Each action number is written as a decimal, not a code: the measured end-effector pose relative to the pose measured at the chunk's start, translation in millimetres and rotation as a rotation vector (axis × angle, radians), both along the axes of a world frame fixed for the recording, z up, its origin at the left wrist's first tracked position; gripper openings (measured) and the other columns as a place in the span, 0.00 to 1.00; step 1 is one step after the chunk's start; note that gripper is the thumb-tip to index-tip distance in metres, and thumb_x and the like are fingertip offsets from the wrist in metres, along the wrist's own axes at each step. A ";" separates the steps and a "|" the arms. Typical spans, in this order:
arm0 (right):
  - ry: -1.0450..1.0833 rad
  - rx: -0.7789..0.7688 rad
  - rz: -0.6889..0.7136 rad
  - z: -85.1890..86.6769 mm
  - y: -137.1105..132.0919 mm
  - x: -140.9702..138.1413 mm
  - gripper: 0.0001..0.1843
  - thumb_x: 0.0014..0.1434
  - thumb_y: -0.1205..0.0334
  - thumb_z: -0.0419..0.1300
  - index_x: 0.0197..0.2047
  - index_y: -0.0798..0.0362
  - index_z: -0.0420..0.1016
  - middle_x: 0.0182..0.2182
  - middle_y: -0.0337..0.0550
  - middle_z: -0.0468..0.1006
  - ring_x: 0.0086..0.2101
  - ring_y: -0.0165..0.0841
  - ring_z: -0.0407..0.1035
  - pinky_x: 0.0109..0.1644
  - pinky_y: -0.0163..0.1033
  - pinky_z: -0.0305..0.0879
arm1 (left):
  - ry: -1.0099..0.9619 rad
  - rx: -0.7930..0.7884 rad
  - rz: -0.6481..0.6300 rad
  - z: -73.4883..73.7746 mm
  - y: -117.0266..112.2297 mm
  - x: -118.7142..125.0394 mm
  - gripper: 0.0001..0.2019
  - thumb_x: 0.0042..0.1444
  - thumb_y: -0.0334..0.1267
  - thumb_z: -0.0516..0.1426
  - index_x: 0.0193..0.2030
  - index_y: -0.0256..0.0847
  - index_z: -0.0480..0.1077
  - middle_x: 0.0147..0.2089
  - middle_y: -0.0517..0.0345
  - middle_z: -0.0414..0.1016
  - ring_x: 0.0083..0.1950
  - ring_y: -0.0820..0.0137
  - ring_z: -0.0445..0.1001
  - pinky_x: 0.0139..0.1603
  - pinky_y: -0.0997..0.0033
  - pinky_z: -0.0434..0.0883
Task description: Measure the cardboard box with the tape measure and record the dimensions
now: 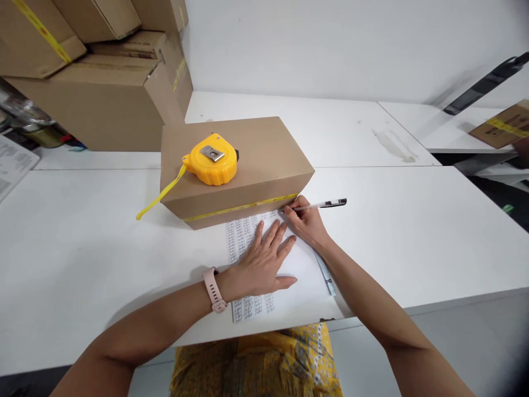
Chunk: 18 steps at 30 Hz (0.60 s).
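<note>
My left hand lies flat with its fingers spread on a sheet of paper covered partly in columns of handwriting. Closed round a pen with a clear barrel and black end, my right hand rests at the sheet's upper right. The pen's tip points at the top rows of writing. Just beyond both hands stands a brown cardboard box with yellow tape along its front side, close against the paper's top edge. On the box sits a yellow tape measure with a metal clip and a yellow strap.
Several cardboard boxes are stacked at the back left. A blue-white printed strip shows under the sheet's right side. At the far right are a long black object and a small taped box. The white table's front edge is near me.
</note>
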State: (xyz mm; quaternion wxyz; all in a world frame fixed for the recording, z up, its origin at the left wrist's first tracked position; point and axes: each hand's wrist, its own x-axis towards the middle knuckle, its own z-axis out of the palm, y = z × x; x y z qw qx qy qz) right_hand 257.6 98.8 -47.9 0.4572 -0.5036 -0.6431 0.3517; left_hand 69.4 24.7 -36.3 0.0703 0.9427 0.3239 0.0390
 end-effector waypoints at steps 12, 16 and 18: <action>0.007 0.006 0.000 2.7 -0.2 -2.4 0.11 0.59 0.57 0.61 0.29 0.49 0.63 0.24 0.34 0.66 0.24 0.28 0.58 0.28 0.37 0.54 | 0.004 0.004 -0.002 -0.9 0.3 0.9 0.46 0.65 0.66 0.48 0.76 0.30 0.50 0.78 0.25 0.39 0.80 0.40 0.35 0.74 0.34 0.30; -0.002 -0.018 -0.023 4.4 -1.1 -2.8 0.11 0.59 0.57 0.61 0.29 0.49 0.62 0.23 0.33 0.65 0.23 0.28 0.56 0.27 0.37 0.53 | 0.011 0.004 -0.007 -0.3 0.5 0.4 0.45 0.66 0.66 0.47 0.76 0.29 0.49 0.78 0.25 0.39 0.80 0.40 0.34 0.74 0.34 0.30; 0.001 -0.032 -0.040 5.2 -1.8 -3.0 0.12 0.59 0.56 0.61 0.29 0.48 0.61 0.22 0.32 0.63 0.23 0.27 0.55 0.26 0.37 0.52 | 0.014 0.004 -0.005 -0.3 0.6 0.2 0.45 0.66 0.66 0.47 0.76 0.30 0.49 0.79 0.26 0.39 0.80 0.40 0.34 0.74 0.34 0.30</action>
